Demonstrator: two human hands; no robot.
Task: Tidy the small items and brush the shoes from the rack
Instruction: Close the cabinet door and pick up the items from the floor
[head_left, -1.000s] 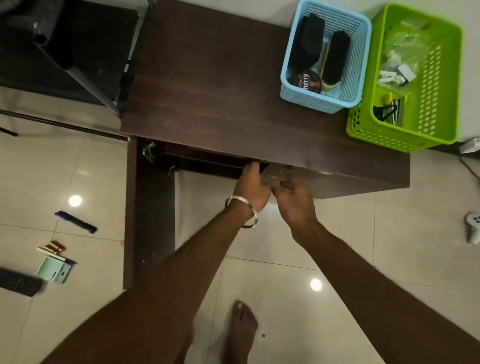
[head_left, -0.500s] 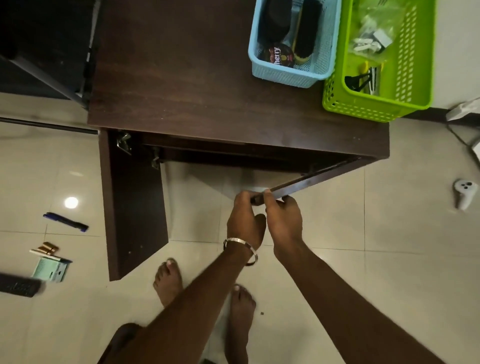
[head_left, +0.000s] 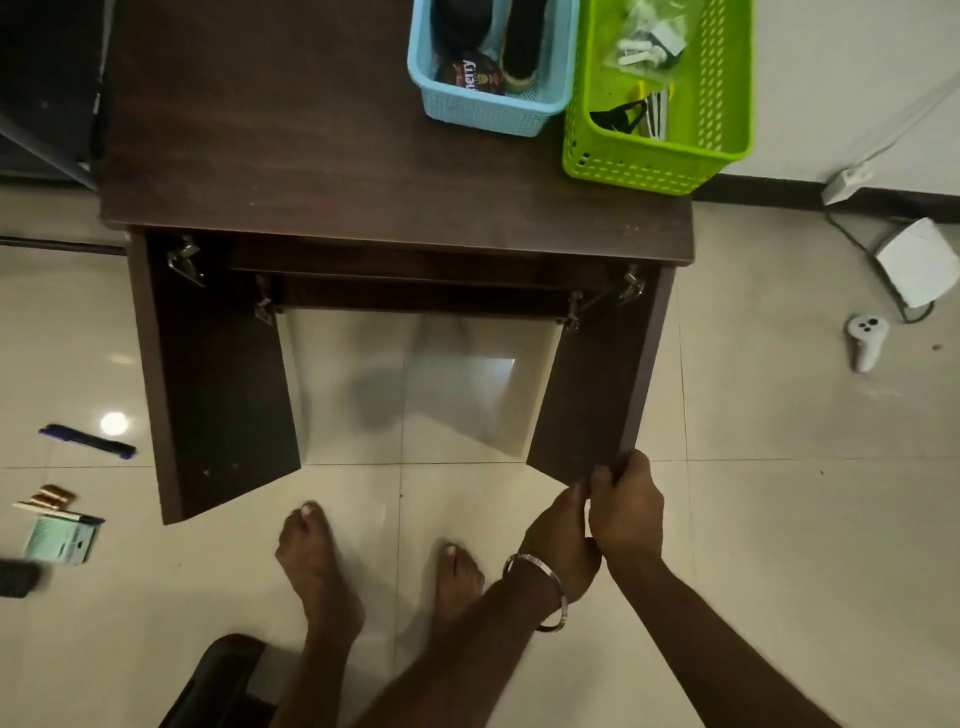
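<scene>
Seen from above, both hands meet at the free bottom corner of the dark brown wooden right cabinet door (head_left: 587, 395), swung fully open. The right hand (head_left: 626, 514) grips its edge with curled fingers; the left hand (head_left: 563, 530) pinches beside it. The shoe rack's interior lies ahead, under the bench (head_left: 311, 130), its shoes hidden.
</scene>
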